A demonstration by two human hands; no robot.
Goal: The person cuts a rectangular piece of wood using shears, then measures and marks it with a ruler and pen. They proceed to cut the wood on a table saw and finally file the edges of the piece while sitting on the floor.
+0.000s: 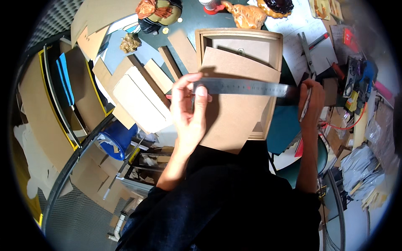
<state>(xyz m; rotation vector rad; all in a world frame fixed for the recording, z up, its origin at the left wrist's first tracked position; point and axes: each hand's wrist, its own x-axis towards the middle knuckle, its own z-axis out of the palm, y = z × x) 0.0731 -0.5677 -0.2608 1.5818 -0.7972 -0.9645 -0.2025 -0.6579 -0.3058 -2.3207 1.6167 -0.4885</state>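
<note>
So I'm working from a distance here, and my left hand (188, 113) is pinching one end of a shiny grey ruler (238, 87), thumb on the near face, fingers curling behind. The ruler is stretching right from those fingers toward my right hand (316, 104), which is wrapping its fingers around a slim silvery tool (306, 106); whether they're also touching the ruler's dark far end, I can't tell. Going by the shadow, I'm guessing the ruler is hovering above the tan panel (234, 113), which is lying below and right of the left fingers, partly covering a shallow box (279, 54) on the counter (189, 19). Pale boards (140, 100) are sitting just left of those same fingers. Handling-wise, I'm figuring the ruler for thin metal: light, stiff along its length, a bit springy across the flat, pretty slick, not fragile. I'm favouring a grip near both ends, pressing on the long edges so it isn't twisting, with fingertips staying clear of the marked edge.
</note>
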